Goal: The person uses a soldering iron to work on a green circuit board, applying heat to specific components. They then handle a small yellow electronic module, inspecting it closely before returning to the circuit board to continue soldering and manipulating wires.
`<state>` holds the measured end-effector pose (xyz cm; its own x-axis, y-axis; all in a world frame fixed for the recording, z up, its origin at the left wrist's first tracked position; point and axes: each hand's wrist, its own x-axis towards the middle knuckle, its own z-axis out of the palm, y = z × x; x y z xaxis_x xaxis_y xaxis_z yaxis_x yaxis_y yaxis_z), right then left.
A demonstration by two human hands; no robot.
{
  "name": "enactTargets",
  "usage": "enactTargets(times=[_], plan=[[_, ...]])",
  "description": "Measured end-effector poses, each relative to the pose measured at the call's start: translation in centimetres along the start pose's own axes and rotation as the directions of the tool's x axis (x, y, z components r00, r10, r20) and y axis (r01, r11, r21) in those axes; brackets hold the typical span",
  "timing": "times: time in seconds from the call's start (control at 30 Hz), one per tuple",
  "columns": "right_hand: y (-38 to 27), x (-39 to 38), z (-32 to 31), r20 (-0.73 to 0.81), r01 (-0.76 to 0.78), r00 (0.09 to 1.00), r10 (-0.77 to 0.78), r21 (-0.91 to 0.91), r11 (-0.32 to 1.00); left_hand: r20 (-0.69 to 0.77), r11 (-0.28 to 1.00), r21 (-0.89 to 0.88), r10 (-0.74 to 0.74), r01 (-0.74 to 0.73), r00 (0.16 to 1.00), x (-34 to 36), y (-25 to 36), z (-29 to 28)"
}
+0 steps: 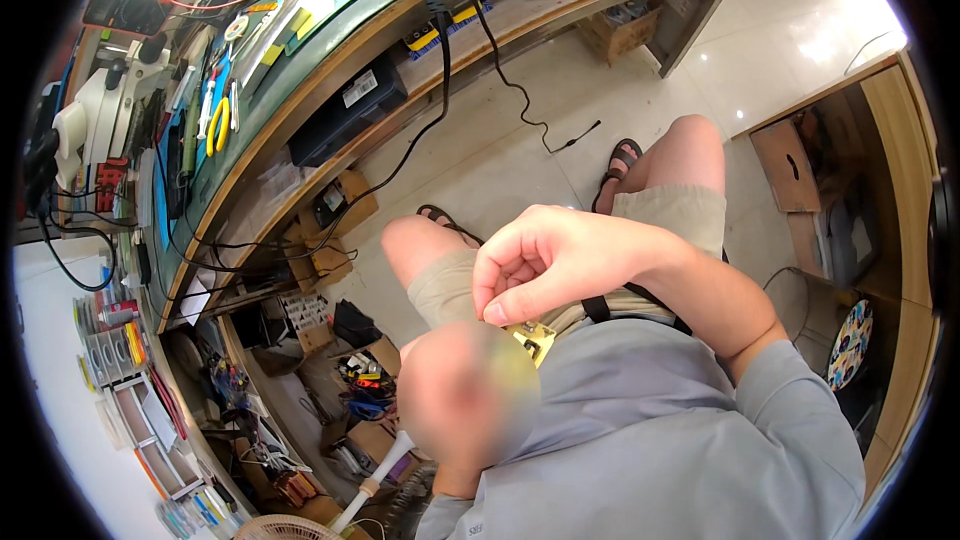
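Firstly, labels: one white label (360,88), on a dark blue case (345,125) on the shelf below the desk (320,40), its print too small to read; one white printed sheet (303,312), black marks, likewise illegible. Item in hand: one small metal piece (533,338), gold-coloured, shiny, flat-looking, with darker cut-outs or fittings; located before the wearer's grey shirt (640,410), between the two hands, its left portion lost in blur. Right hand (560,260): just above the piece, fingers curled, thumb and forefinger tips brought close together; whether they pinch anything cannot be told. Left hand (468,390): beside the piece, heavily blurred; state of its fingers cannot be told.
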<state>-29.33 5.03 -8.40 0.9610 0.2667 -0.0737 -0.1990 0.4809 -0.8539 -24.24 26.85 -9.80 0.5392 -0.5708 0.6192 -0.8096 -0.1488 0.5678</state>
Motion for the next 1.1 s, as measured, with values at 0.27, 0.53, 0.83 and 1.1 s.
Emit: enactTargets(times=[0.27, 0.53, 0.83, 1.1], plan=[[0.8, 0.7, -0.9, 0.008, -0.054, 0.998, 0.055, -0.021, 0.998, 0.149, 0.986, -0.007, -0.165, 0.168, 0.975, 0.3, 1.4, -0.6], [1.7, 1.5, -0.7, -0.091, -0.157, 0.984, 0.156, -0.013, 0.987, 0.11, 0.961, -0.037, -0.27, 0.275, 0.957, -0.1, 2.1, 0.4], [1.6, 1.6, -0.5, -0.122, -0.163, 0.98, 0.161, -0.011, 0.987, 0.063, 0.973, -0.006, -0.229, 0.23, 0.971, -0.3, 1.6, 0.9], [1.4, 1.7, -0.4, -0.132, -0.161, 0.979, 0.158, -0.015, 0.987, 0.104, 0.959, -0.039, -0.274, 0.279, 0.956, 0.4, 2.4, 0.4]])
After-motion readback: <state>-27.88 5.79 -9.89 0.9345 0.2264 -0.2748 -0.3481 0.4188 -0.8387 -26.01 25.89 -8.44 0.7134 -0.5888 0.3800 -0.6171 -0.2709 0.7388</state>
